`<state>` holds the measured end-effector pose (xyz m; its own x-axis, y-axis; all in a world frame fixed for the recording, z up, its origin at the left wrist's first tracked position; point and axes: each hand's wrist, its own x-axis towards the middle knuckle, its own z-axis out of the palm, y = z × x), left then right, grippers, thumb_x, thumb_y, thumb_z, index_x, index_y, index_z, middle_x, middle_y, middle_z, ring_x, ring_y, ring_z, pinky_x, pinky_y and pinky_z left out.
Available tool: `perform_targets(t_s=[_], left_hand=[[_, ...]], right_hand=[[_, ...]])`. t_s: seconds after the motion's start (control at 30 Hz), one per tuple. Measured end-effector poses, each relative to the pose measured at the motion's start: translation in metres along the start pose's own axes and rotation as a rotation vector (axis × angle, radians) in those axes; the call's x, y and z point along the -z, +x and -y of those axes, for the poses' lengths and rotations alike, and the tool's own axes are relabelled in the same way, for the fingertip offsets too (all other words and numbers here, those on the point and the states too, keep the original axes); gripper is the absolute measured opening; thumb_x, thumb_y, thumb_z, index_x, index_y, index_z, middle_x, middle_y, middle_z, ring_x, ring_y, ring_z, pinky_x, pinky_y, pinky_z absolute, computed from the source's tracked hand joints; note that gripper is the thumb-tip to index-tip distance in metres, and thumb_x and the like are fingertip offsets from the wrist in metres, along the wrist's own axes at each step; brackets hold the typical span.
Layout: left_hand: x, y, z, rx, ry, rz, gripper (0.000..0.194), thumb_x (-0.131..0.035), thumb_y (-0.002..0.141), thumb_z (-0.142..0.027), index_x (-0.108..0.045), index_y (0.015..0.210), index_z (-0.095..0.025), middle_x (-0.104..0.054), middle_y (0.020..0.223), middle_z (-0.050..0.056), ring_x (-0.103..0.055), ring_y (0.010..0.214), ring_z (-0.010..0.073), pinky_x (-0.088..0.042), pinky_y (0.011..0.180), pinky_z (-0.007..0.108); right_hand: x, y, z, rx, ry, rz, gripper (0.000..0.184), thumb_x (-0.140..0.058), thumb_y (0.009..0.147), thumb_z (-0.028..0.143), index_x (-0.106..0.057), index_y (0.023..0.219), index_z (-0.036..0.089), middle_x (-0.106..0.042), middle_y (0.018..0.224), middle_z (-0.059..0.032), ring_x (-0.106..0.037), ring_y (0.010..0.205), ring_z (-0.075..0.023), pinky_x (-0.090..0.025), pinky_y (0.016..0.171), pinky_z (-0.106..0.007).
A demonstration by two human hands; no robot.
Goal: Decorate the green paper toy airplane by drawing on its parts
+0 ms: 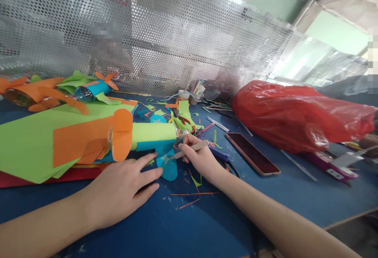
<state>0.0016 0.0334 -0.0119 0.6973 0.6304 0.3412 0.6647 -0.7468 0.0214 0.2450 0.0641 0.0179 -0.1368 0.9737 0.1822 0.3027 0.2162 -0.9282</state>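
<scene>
A bottle airplane (147, 138) wrapped in green and blue paper, with an orange tail, lies on the blue table (183, 226). My left hand (124, 189) rests flat beside it, fingers spread, the index finger touching the blue paper wing (168, 167). My right hand (197, 155) is closed around a thin beige pen-like tool (189, 150), whose tip touches the blue wing.
Green and orange paper sheets (26, 144) lie at left, with more finished paper airplanes (85, 91) behind. A phone (252, 152) lies to the right, a red plastic bag (298, 112) beyond it. Paper scraps litter the table. A perforated metal screen (165, 34) backs the table.
</scene>
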Motion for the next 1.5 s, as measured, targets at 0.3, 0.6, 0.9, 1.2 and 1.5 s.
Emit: perform_targets(t_s=[0.3,0.6,0.9,1.2,1.5], left_hand=[[0.0013,0.0025,0.0,-0.022,0.02,-0.013,0.047,-0.033,0.111,-0.044,-0.075,0.13,-0.032,-0.065,0.148,0.012,-0.079,0.097,0.0309,-0.067,0.076,0.046],[0.0025,0.0012,0.0004,-0.012,0.012,0.005,0.045,-0.036,0.111,-0.044,-0.074,0.131,-0.033,-0.065,0.148,0.011,-0.078,0.097,0.0307,-0.067,0.077,0.045],[0.0025,0.001,-0.0001,-0.006,-0.024,0.004,0.046,-0.035,0.111,-0.045,-0.075,0.131,-0.032,-0.064,0.149,0.012,-0.078,0.097,0.032,-0.066,0.077,0.046],[0.0021,0.0012,-0.0002,-0.011,0.01,0.015,0.046,-0.035,0.111,-0.045,-0.074,0.132,-0.032,-0.064,0.149,0.012,-0.078,0.098,0.0304,-0.066,0.079,0.045],[0.0037,0.0024,-0.0012,-0.007,0.005,0.029,0.046,-0.036,0.111,-0.044,-0.074,0.132,-0.031,-0.064,0.149,0.013,-0.078,0.098,0.031,-0.066,0.079,0.046]], right_hand=[[0.0003,0.0015,-0.0026,-0.016,0.009,-0.009,0.025,-0.06,0.083,0.035,-0.043,0.066,0.026,-0.048,0.049,0.0091,-0.043,0.048,-0.0112,-0.034,0.052,-0.028],[0.0007,0.0009,-0.0006,-0.015,-0.034,0.03,0.025,-0.06,0.085,0.034,-0.043,0.068,0.026,-0.049,0.049,0.0084,-0.043,0.048,-0.0119,-0.033,0.052,-0.028],[0.0008,-0.0001,0.0015,-0.014,-0.036,0.032,0.027,-0.06,0.086,0.033,-0.043,0.067,0.026,-0.048,0.049,0.0081,-0.043,0.049,-0.0121,-0.033,0.053,-0.027],[0.0009,0.0006,0.0,-0.01,-0.013,0.04,0.026,-0.06,0.085,0.035,-0.043,0.068,0.026,-0.048,0.049,0.0086,-0.043,0.048,-0.0116,-0.033,0.052,-0.028],[0.0015,0.0005,-0.0003,-0.016,-0.018,0.043,0.027,-0.061,0.086,0.033,-0.042,0.067,0.026,-0.048,0.05,0.0081,-0.043,0.049,-0.0119,-0.034,0.053,-0.027]])
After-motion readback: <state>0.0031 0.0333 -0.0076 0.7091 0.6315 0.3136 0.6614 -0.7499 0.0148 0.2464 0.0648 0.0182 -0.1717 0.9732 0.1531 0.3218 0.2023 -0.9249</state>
